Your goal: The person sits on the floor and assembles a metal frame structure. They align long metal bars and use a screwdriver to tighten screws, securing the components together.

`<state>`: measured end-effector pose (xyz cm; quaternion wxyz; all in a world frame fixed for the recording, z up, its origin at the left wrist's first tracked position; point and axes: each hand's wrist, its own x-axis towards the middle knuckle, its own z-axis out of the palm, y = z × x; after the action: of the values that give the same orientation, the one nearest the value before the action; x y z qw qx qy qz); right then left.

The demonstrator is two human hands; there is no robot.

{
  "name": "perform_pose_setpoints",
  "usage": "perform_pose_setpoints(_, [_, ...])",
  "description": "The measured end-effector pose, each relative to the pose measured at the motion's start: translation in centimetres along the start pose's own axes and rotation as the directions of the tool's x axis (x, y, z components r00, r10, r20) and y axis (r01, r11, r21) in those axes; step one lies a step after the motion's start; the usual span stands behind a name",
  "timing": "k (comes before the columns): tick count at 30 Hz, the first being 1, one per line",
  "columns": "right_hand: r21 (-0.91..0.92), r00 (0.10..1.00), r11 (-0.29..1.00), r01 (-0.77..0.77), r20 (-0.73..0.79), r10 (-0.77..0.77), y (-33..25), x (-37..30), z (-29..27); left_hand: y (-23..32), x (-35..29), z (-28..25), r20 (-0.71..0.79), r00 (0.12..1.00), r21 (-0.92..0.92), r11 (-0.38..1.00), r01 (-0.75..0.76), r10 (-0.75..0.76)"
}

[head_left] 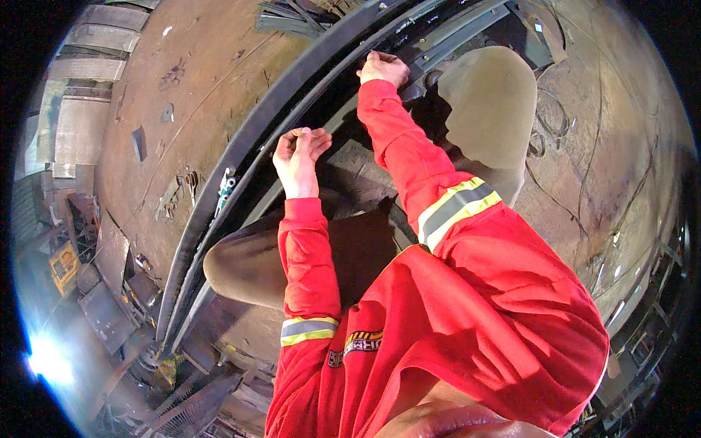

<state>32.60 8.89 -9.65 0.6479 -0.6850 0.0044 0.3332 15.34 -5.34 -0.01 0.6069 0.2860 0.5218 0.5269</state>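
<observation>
A long dark metal beam (255,135) with raised edges runs in front of me, across the picture from lower left to upper right. My left hand (298,162) is over its near edge, thumb and fingertips brought together in a pinch. Whatever may be between them is too small to make out. Farther along to the right, my right hand (384,70) is closed at the same edge, its fingertips pressed together close to the metal. A small teal and white object (226,188) rests on the beam, left of my left hand. Small bolt-like studs dot the beam's far right part.
My bent knees (489,102) flank the near side of the beam. Thin cables (577,190) lie on the floor at right. Metal strips (292,16) are piled beyond the beam. Scrap plates (109,314) and a bright light (51,359) are at left.
</observation>
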Motion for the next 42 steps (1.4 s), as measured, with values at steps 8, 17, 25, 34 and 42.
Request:
perform_pose_setpoints(8, [-0.049,0.998,0.997,0.062,0.014,-0.061,0.2,0.1,0.2,-0.2,-0.2,-0.1,0.029,1.000,-0.007,1.000,-0.005,0.005])
perform_pose_setpoints(17, [0.226,0.847,0.832,-0.507,0.309,0.432,-3.0,0.7,-0.4,-0.1,-0.2,0.0,0.041,0.999,0.003,1.000,-0.005,0.005])
perform_pose_setpoints(25, [0.457,0.754,0.600,-0.657,0.416,0.509,-1.3,-1.1,0.3,-0.1,-0.2,0.2,-0.009,1.000,0.056,0.998,0.030,-0.030])
perform_pose_setpoints(34, [0.427,0.846,0.733,-0.529,0.326,0.421,-2.5,-4.2,0.4,-0.5,-0.3,-0.2,-0.028,0.999,0.139,0.989,0.039,-0.035])
perform_pose_setpoints(42, [0.477,0.778,0.629,-0.614,0.501,0.380,-1.3,-3.7,-0.8,-0.3,-0.3,0.0,-0.027,1.000,0.146,0.989,-0.007,0.011])
